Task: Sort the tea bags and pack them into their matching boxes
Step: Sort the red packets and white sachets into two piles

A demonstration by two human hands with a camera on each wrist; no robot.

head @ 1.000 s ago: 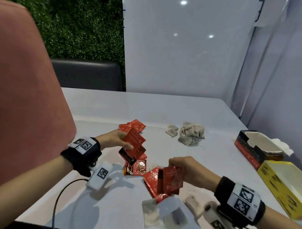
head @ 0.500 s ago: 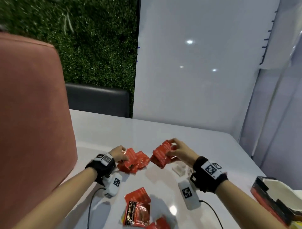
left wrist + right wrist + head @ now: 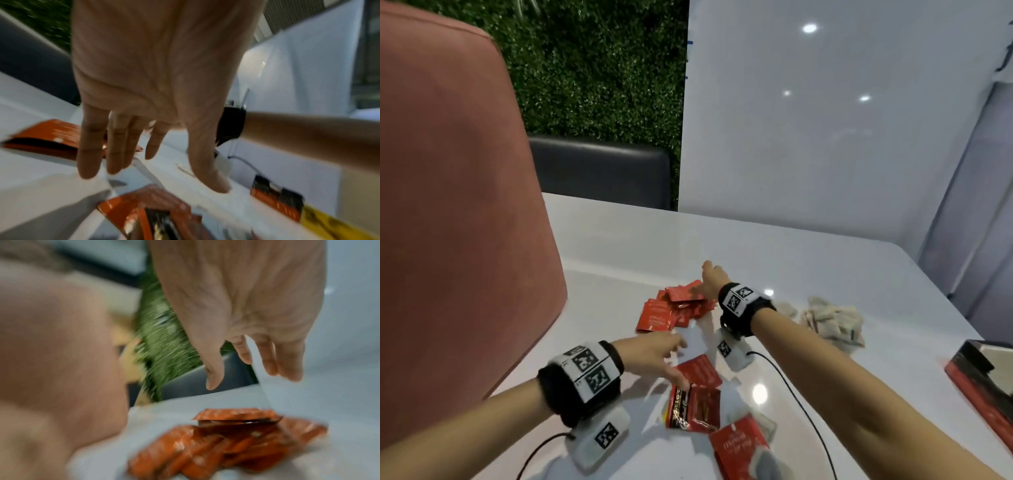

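Head view, red pile: a heap of red tea sachets (image 3: pixel 681 305) lies mid-table on the white table (image 3: pixel 808 260); everything below is placed from this heap.
Head view, right hand: the right hand (image 3: pixel 710 279) hangs at the heap's far right edge, fingers loose, gripping nothing.
Head view, left hand: the left hand (image 3: pixel 654 356) reaches in on the near side of the heap, fingers spread and empty, above a single red sachet (image 3: pixel 698 371).
Head view, loose sachets: a dark-and-red sachet (image 3: pixel 693 407) and another red one (image 3: pixel 739 448) lie nearer still.
Head view, beige bags: a pile of pale tea bags (image 3: pixel 832 320) sits right of the heap.
Head view, box: a red-and-black box (image 3: pixel 983 380) stands far right of it.
Left wrist view: the left hand's fingers (image 3: pixel 90 146) are straight and released, blurred, over the table; a yellow box (image 3: pixel 337 225) shows beside the red-and-black one.
Right wrist view: the right hand's fingers (image 3: pixel 287 363) hang relaxed just above the blurred heap, not touching it.
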